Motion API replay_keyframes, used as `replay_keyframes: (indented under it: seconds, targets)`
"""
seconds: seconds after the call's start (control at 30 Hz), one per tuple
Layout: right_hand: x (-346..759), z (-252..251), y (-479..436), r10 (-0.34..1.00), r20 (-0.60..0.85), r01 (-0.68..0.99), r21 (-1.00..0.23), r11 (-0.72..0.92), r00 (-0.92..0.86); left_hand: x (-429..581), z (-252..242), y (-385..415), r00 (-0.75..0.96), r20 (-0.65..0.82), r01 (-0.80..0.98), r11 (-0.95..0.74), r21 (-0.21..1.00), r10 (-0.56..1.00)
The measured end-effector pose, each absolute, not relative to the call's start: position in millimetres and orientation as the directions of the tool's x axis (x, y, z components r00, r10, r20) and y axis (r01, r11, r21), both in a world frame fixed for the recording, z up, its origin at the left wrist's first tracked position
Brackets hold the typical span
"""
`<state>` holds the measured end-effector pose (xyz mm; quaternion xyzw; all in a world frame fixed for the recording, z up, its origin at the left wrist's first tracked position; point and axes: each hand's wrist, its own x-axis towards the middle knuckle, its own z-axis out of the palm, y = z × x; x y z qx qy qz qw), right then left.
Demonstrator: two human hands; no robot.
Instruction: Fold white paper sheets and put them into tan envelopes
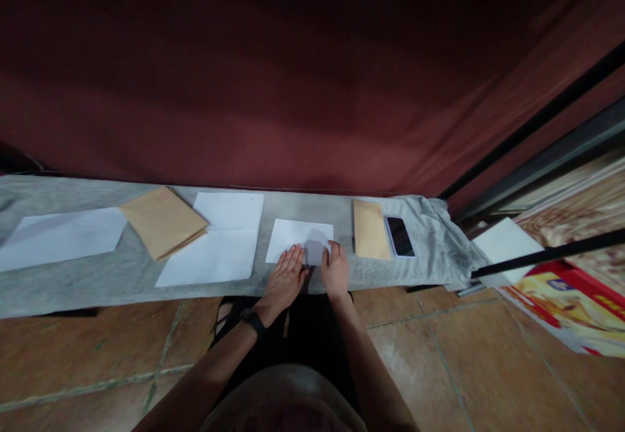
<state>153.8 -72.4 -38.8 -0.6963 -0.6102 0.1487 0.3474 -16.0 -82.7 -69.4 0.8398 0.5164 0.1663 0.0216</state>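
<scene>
A small white sheet, folded or cut to a rectangle, lies flat on the grey cloth in front of me. My left hand rests palm down on its lower edge, fingers stretched out and holding nothing. At the sheet's right edge is my right hand, its fingers slightly curled against the paper; whether they pinch it is too small to tell. Just right of the sheet lies a narrow brown envelope, with a phone beside it. Larger creased white sheets lie to the left.
Brown envelopes overlap the large sheets at left, and another white sheet is at far left. A dark red curtain hangs behind the grey cloth-covered table. Black bars and a colourful box are at right.
</scene>
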Motion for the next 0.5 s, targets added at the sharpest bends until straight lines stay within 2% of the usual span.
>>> replay_keyframes:
  seconds: [0.1, 0.17, 0.3, 0.5]
  targets:
    - [128.9, -42.9, -75.9, 0.976, 0.209, 0.790, -0.587, 0.178, -0.065, -8.6, -71.7, -83.9, 0.446, 0.207, 0.860, -0.482, 0.171, 0.870]
    - [117.4, -49.2, -80.1, 0.966, 0.188, 0.816, -0.522, 0.250, -0.176, -8.0, -74.3, -84.1, 0.451, 0.183, 0.867, -0.477, 0.144, 0.874]
    - [116.4, -61.8, -87.5, 0.960, 0.183, 0.876, -0.402, 0.268, -0.210, -17.8, -77.4, -83.4, 0.416, 0.184, 0.890, -0.440, 0.119, 0.891]
    - [134.0, -76.0, -87.8, 0.948, 0.248, 0.931, -0.255, 0.260, -0.197, -34.1, -72.8, -83.1, 0.347, 0.226, 0.911, -0.384, 0.148, 0.910]
